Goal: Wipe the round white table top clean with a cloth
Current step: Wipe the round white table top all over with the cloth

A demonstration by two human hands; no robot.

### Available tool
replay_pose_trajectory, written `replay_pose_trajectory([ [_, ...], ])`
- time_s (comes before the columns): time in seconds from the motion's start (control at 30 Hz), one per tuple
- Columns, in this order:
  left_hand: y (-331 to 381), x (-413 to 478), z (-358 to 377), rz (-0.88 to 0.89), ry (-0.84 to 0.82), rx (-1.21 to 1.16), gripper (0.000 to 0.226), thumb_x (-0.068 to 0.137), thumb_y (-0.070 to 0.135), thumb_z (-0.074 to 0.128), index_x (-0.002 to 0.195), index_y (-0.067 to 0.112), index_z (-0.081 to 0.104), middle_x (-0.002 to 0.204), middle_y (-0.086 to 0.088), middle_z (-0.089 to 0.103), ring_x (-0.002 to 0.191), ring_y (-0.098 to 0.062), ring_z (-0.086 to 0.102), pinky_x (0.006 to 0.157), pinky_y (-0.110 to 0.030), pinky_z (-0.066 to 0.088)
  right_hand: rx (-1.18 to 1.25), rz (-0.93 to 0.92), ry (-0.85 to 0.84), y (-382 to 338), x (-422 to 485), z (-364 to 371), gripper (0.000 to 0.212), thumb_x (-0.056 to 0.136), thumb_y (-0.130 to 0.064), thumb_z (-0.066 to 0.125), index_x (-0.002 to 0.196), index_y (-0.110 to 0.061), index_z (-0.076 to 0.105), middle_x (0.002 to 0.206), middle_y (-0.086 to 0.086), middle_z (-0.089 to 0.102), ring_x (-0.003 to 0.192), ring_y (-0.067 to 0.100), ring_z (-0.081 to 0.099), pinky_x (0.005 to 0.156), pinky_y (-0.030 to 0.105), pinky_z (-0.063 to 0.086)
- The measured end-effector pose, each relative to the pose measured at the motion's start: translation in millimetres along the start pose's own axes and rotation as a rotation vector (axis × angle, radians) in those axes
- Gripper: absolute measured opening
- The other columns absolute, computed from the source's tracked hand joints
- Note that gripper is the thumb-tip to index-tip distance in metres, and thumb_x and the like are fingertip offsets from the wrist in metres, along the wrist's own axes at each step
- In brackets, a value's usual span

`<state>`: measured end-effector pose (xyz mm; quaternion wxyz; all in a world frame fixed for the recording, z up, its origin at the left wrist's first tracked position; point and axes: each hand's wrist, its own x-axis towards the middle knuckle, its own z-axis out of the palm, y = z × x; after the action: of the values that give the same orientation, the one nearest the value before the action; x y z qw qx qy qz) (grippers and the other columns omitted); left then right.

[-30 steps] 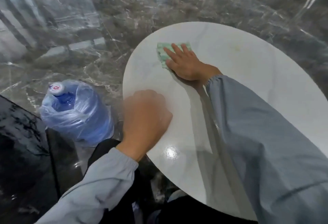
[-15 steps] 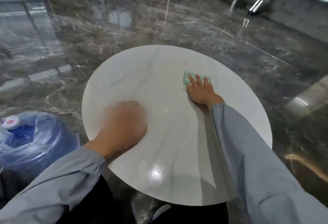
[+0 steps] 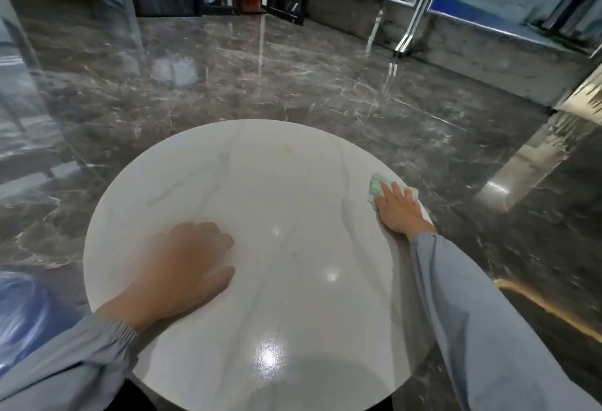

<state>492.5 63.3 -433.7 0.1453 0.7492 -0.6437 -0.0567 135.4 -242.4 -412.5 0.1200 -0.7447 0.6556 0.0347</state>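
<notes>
Cloth mostly hidden under right hand

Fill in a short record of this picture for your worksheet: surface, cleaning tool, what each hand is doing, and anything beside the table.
surface: round white table top, glossy
tool: green cloth, near the right edge
right hand: flat on the cloth
left hand: resting on the table, holding nothing
beside table: blue water jug, lower left
floor: dark marble

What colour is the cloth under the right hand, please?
Pale mint green; the cloth shows best in the head view, beneath the right hand.
</notes>
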Motion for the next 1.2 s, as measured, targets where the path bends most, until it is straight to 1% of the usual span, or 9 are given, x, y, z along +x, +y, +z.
replay_pose_trajectory([
  [0.13, -1.1, 0.6, 1.0, 0.018, -0.003, -0.003, 0.060, 0.081, 0.081, 0.032, 0.133, 0.054, 0.048, 0.143, 0.023, 0.043, 0.138, -0.018, 0.034, 0.105, -0.046, 0.023, 0.021, 0.059, -0.049, -21.6, -3.0, -4.4, 0.058, 0.107, -0.048, 0.016, 0.162, -0.038, 0.001, 0.171, -0.005, -0.010, 0.157, 0.034, -0.012, 0.124, 0.051, -0.007],
  [0.3, -1.8, 0.8, 4.6, 0.048, 0.030, 0.021, 0.055, 0.085, 0.078, 0.035, 0.130, 0.052, 0.051, 0.141, 0.021, 0.047, 0.134, -0.015, 0.037, 0.098, -0.039, 0.021, -0.060, -0.264, -0.068, -77.0, -14.3, 24.4, 0.059, 0.107, -0.052, 0.012, 0.162, -0.037, -0.002, 0.171, -0.002, -0.012, 0.156, 0.034, -0.014, 0.124, 0.053, -0.004],
  [0.4, -0.7, -2.5, 6.1, 0.062, 0.060, 0.028, 0.051, 0.087, 0.075, 0.038, 0.129, 0.050, 0.052, 0.140, 0.020, 0.048, 0.131, -0.013, 0.035, 0.097, -0.038, 0.020, -0.081, -0.305, -0.055, -65.1, -8.2, 26.3, 0.074, 0.099, -0.069, 0.000, 0.163, -0.033, 0.007, 0.172, 0.000, -0.009, 0.157, 0.036, -0.009, 0.124, 0.056, 0.001],
  [0.5, 3.2, -2.6, 4.6, 0.062, 0.055, 0.051, 0.049, 0.088, 0.073, 0.038, 0.128, 0.048, 0.050, 0.139, 0.019, 0.046, 0.130, -0.014, 0.031, 0.097, -0.038, 0.019, -0.079, -0.208, -0.079, -82.1, -17.4, 24.7, 0.060, 0.107, -0.053, 0.014, 0.163, -0.036, 0.000, 0.172, 0.000, -0.010, 0.156, 0.036, -0.011, 0.125, 0.055, -0.002],
  [0.67, 2.1, -0.6, 3.3, 0.066, 0.054, 0.052, 0.049, 0.089, 0.073, 0.038, 0.129, 0.047, 0.048, 0.139, 0.018, 0.045, 0.132, -0.017, 0.034, 0.100, -0.044, 0.025, -0.087, -0.527, -0.093, -178.2, -71.9, 46.8, 0.059, 0.108, -0.050, 0.016, 0.163, -0.038, -0.002, 0.171, -0.002, -0.013, 0.156, 0.033, -0.017, 0.124, 0.054, -0.006],
  [0.8, 2.5, 2.0, 3.8, 0.070, 0.043, 0.058, 0.050, 0.086, 0.075, 0.037, 0.126, 0.048, 0.047, 0.138, 0.018, 0.044, 0.131, -0.018, 0.035, 0.097, -0.043, 0.024, -0.096, -0.672, -0.086, -181.9, -110.2, 59.8, 0.057, 0.108, -0.051, 0.017, 0.162, -0.041, 0.000, 0.171, -0.006, -0.011, 0.156, 0.024, -0.016, 0.126, 0.046, -0.005],
  [0.93, 4.8, 10.1, -3.5, 0.029, -0.068, 0.015, 0.043, 0.090, 0.071, 0.045, 0.125, 0.047, 0.045, 0.143, 0.018, 0.036, 0.140, -0.018, 0.027, 0.104, -0.045, 0.022, -0.070, -0.500, -0.057, -120.6, -87.4, 41.5, 0.057, 0.110, -0.048, 0.019, 0.163, -0.035, 0.003, 0.172, -0.004, -0.006, 0.158, 0.027, -0.008, 0.125, 0.045, 0.001],
  [1.07, 12.5, 3.3, -6.6, -0.001, -0.140, 0.043, 0.052, 0.088, 0.068, 0.032, 0.132, 0.044, 0.046, 0.150, 0.014, 0.035, 0.143, -0.020, 0.028, 0.108, -0.047, 0.024, -0.055, -0.215, -0.047, -46.9, -79.8, 25.9, 0.059, 0.109, -0.048, 0.018, 0.163, -0.032, 0.001, 0.172, 0.000, -0.007, 0.157, 0.033, -0.007, 0.126, 0.049, 0.002],
  [1.2, 32.2, -24.1, 1.1, 0.028, 0.039, 0.000, 0.045, 0.091, 0.050, 0.043, 0.126, 0.031, 0.064, 0.139, 0.007, 0.054, 0.127, -0.021, 0.054, 0.101, -0.048, 0.039, -0.120, -0.298, -0.067, -61.1, -131.3, 47.1, 0.068, 0.099, -0.058, -0.001, 0.163, -0.034, -0.003, 0.171, -0.001, -0.014, 0.156, 0.036, -0.015, 0.125, 0.054, -0.003],
])
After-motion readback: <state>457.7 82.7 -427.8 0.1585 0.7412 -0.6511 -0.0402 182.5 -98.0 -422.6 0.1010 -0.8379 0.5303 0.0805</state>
